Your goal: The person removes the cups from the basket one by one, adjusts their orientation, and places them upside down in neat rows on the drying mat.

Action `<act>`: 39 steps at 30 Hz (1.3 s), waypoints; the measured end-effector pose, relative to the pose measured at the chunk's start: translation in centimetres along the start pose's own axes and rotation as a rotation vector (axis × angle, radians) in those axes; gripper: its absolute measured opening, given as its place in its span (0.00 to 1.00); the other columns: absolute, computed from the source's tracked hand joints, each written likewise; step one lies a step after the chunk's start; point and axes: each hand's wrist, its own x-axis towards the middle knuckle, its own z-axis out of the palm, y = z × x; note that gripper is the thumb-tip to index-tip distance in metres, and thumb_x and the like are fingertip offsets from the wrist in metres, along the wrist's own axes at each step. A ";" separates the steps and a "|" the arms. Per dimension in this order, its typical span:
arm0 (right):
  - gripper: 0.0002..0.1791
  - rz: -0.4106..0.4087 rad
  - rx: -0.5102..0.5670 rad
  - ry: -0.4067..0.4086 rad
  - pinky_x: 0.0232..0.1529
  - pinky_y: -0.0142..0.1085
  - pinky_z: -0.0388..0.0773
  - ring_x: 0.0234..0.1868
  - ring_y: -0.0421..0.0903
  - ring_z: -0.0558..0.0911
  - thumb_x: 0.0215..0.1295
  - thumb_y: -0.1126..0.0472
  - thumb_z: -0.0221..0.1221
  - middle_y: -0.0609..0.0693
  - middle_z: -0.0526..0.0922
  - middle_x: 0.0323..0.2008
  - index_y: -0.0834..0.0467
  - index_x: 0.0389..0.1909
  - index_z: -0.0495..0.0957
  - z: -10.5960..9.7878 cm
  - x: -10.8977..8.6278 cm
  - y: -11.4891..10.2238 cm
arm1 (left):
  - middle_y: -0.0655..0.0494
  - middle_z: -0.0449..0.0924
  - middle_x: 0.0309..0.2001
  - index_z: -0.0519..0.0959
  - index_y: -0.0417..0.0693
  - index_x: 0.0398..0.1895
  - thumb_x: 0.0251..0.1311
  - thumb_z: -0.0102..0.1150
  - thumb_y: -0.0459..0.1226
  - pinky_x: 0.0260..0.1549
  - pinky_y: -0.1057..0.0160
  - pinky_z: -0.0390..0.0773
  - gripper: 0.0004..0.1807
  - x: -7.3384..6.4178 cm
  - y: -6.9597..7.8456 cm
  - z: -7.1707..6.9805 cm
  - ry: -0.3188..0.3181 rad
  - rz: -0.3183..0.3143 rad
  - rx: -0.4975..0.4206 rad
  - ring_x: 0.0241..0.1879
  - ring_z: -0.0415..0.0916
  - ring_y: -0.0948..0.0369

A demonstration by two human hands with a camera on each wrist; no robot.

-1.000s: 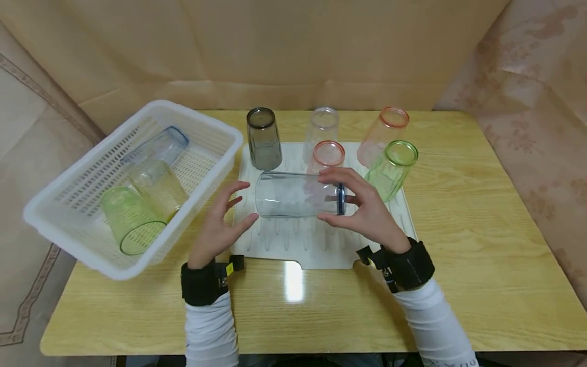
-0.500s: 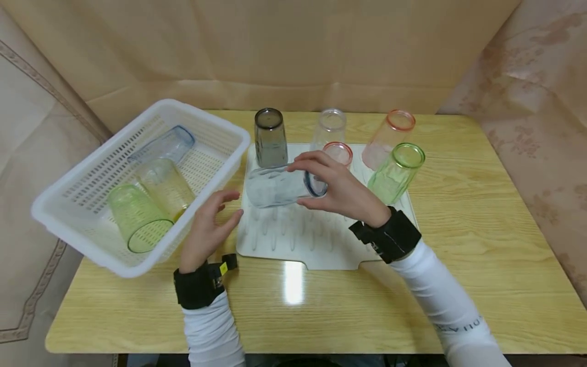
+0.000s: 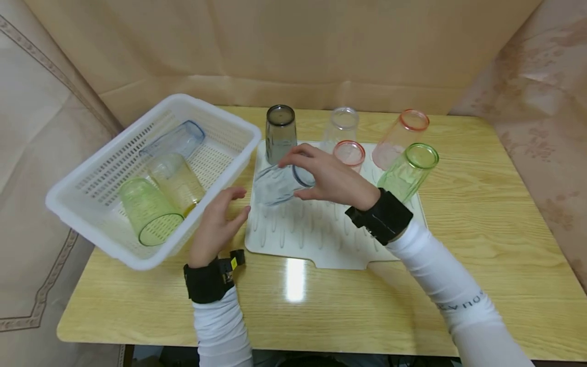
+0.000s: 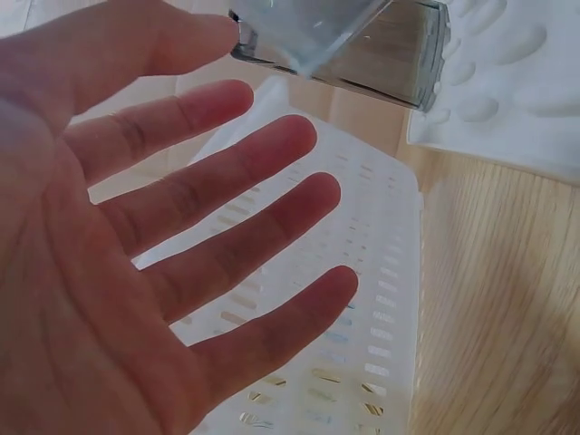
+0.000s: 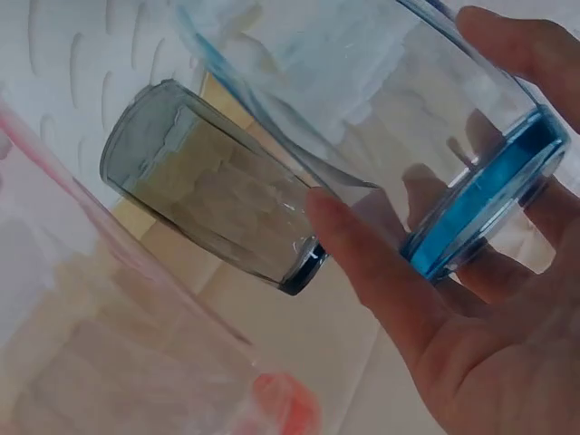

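My right hand point(image 3: 337, 178) grips a pale blue drinking glass point(image 3: 273, 187) near its thick base. The glass is tilted, its mouth pointing left and down over the white ridged drying tray point(image 3: 316, 237). In the right wrist view, fingers and thumb curl around the glass by its bright blue base point(image 5: 489, 195). Just behind it, a smoky grey glass point(image 3: 281, 135) stands upside down on the tray. My left hand point(image 3: 214, 229) hovers between basket and tray, holding nothing; the left wrist view shows its fingers point(image 4: 227, 190) spread. Whether the blue glass touches the tray is unclear.
Upside down on the tray stand a clear glass point(image 3: 343, 125), two reddish-rimmed glasses, one nearer point(image 3: 349, 153) and one farther point(image 3: 399, 137), and a green glass point(image 3: 405, 173). A white basket point(image 3: 87, 232) at left holds blue, yellowish and green glasses lying down.
My right hand has carried the blue glass left toward the grey one and tipped its mouth downward. The left hand has drawn away from the glass mouth. The head view has shifted slightly.
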 end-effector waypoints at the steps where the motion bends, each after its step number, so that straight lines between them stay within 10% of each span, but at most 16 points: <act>1: 0.29 0.007 -0.010 -0.025 0.50 0.41 0.73 0.51 0.48 0.72 0.47 0.60 0.67 0.55 0.71 0.52 0.56 0.53 0.72 -0.1 0.3 0.0 | 0.39 0.76 0.48 0.70 0.36 0.52 0.57 0.58 0.35 0.51 0.47 0.70 0.21 0.0 0.0 0.0 -0.004 -0.007 0.002 0.50 0.71 0.47; 39: 0.32 0.171 -0.152 -0.375 0.41 0.46 0.77 0.50 0.49 0.71 0.48 0.62 0.67 0.53 0.66 0.58 0.48 0.57 0.69 0.1 7.3 1.0 | 0.38 0.77 0.47 0.70 0.36 0.52 0.58 0.56 0.34 0.49 0.47 0.72 0.19 0.1 0.1 -0.1 -0.028 -0.065 0.079 0.49 0.72 0.47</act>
